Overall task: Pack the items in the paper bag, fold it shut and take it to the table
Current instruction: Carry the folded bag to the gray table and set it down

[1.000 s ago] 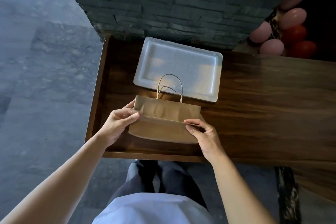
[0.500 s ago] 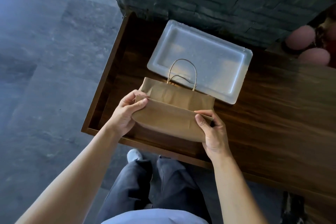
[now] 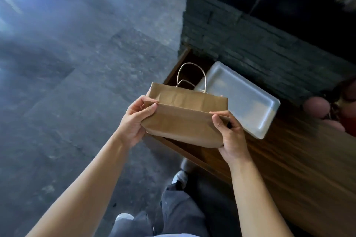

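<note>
Both my grips, left hand (image 3: 133, 121) and right hand (image 3: 232, 136), clamp the folded brown paper bag (image 3: 183, 121) between them; carrying to the table comes next.

Both bare forearms reach forward from the near edge, wrists nearly straight. The left hand (image 3: 134, 119) pinches the left end of the folded paper bag (image 3: 183, 123), thumb on top. The right hand (image 3: 231, 136) clasps the right end, fingers curled beneath, thumb pressing the fold.

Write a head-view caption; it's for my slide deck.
Both hands, left hand and right hand, hold the folded paper bag above the wooden counter.
</note>
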`<state>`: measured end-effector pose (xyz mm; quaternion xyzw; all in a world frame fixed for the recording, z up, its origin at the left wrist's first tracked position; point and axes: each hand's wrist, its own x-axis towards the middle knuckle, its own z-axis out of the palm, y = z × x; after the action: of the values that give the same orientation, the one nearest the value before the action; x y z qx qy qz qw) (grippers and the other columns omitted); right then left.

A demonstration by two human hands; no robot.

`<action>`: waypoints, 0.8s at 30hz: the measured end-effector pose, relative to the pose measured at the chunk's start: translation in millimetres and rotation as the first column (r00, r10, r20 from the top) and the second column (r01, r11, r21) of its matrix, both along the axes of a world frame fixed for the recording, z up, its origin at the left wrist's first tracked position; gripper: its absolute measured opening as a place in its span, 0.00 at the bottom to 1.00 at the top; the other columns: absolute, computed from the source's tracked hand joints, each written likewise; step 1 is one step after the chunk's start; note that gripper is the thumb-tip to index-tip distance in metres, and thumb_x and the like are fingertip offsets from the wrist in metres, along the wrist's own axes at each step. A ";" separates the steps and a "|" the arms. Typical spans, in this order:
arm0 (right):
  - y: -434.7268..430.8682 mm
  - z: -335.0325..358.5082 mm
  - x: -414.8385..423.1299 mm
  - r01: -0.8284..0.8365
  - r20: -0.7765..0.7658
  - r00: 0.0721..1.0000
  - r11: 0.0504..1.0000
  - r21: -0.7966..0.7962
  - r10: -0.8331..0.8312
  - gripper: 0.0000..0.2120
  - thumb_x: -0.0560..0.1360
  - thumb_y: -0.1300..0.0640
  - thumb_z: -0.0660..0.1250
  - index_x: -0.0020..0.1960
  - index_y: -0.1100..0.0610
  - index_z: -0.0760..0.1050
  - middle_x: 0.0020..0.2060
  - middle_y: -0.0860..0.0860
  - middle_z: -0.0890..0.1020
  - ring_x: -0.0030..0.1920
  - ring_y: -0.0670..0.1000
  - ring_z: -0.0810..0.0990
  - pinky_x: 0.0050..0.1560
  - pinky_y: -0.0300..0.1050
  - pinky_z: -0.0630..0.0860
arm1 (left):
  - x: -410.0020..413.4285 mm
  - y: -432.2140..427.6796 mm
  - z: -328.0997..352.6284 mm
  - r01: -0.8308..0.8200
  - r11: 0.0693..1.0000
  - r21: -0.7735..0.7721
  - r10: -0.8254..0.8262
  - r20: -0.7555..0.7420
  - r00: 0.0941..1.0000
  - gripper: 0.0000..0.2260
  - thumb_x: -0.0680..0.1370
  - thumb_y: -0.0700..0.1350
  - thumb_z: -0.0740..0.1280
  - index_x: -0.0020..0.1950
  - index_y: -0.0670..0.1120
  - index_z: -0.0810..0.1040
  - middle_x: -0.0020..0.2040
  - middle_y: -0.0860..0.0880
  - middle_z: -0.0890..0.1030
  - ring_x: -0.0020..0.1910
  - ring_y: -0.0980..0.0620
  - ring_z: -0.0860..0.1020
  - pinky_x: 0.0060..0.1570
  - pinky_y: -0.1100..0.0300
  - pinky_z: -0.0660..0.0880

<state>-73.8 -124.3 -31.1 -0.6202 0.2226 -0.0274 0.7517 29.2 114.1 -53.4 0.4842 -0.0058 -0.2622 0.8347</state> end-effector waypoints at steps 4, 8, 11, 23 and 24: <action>110.7 40.5 25.4 -0.174 0.116 0.979 0.984 0.028 0.169 0.09 0.68 0.51 0.73 0.42 0.56 0.79 0.41 0.55 0.80 0.44 0.54 0.76 0.44 0.52 0.73 | -31.0 123.5 42.1 -0.212 0.977 0.000 0.211 0.106 0.972 0.02 0.75 0.41 0.67 0.43 0.47 0.77 0.36 0.51 0.77 0.34 0.55 0.76 0.33 0.65 0.73; 250.3 68.8 40.3 -0.494 0.221 0.859 0.863 0.111 0.463 0.05 0.69 0.56 0.71 0.40 0.58 0.79 0.42 0.59 0.77 0.46 0.57 0.72 0.45 0.52 0.68 | -93.4 268.7 73.3 -0.480 0.876 -0.040 0.481 0.141 0.865 0.01 0.74 0.41 0.68 0.45 0.46 0.78 0.37 0.50 0.78 0.35 0.55 0.78 0.33 0.65 0.75; 359.3 82.7 33.3 -0.686 0.278 0.713 0.721 0.092 0.643 0.04 0.71 0.57 0.69 0.38 0.56 0.80 0.39 0.55 0.77 0.42 0.54 0.73 0.40 0.48 0.69 | -154.9 366.4 91.6 -0.657 0.752 -0.046 0.656 0.153 0.739 0.04 0.74 0.39 0.67 0.45 0.46 0.79 0.38 0.49 0.79 0.35 0.54 0.79 0.34 0.64 0.76; 700.5 79.1 -24.3 -0.992 0.263 0.080 0.051 0.114 0.962 0.08 0.70 0.66 0.64 0.47 0.61 0.79 0.38 0.56 0.77 0.37 0.49 0.74 0.33 0.39 0.69 | -354.6 590.9 101.2 -0.990 0.123 0.068 0.981 0.143 0.132 0.12 0.76 0.36 0.59 0.44 0.47 0.80 0.43 0.47 0.80 0.39 0.52 0.76 0.36 0.62 0.72; 725.0 76.0 -29.8 -0.994 0.251 0.047 0.021 0.105 0.967 0.08 0.71 0.66 0.63 0.47 0.61 0.79 0.39 0.57 0.76 0.38 0.50 0.73 0.34 0.41 0.68 | -363.9 605.9 98.3 -0.994 0.081 0.075 0.986 0.142 0.091 0.12 0.77 0.35 0.58 0.44 0.47 0.79 0.41 0.47 0.81 0.39 0.53 0.76 0.35 0.63 0.72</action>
<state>-103.6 600.7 44.9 -0.4989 -0.3055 0.4921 0.6447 -334.8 720.0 44.9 0.4303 0.3191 0.3822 0.7530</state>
